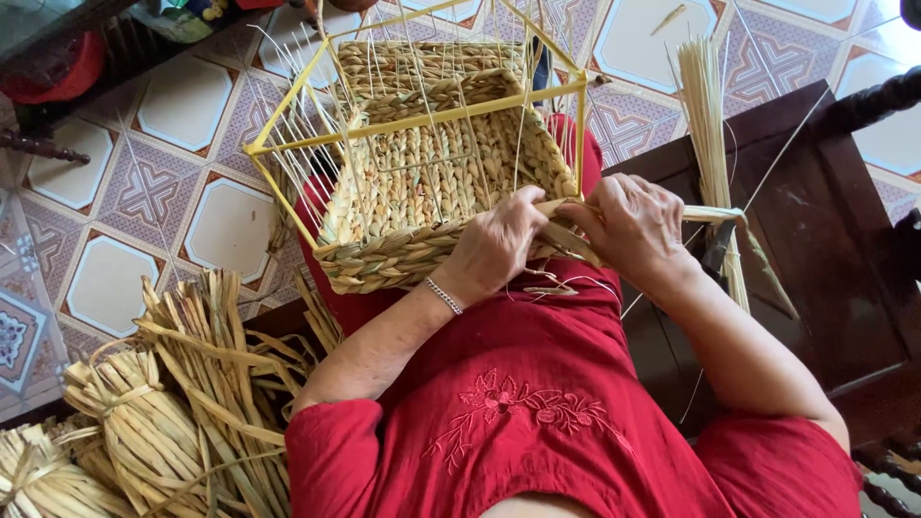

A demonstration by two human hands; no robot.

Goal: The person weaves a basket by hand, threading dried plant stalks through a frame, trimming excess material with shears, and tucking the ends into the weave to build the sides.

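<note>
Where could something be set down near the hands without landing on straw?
Bare floor tiles lie left of the woven basket, and dark wooden seat lies right of the right hand. The lower left is crowded with straw bundles; the lap under the left hand is taken.

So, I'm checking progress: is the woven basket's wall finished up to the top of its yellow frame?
Unfinished. The woven basket has braid only low down; bare stakes reach the yellow frame.

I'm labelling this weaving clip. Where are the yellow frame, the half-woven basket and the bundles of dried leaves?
yellow frame (451, 113): head view, on its near top bar.
half-woven basket (432, 177): head view, on the braided bottom inside.
bundles of dried leaves (144, 422): head view, on the tied bundle at lower left.
</note>
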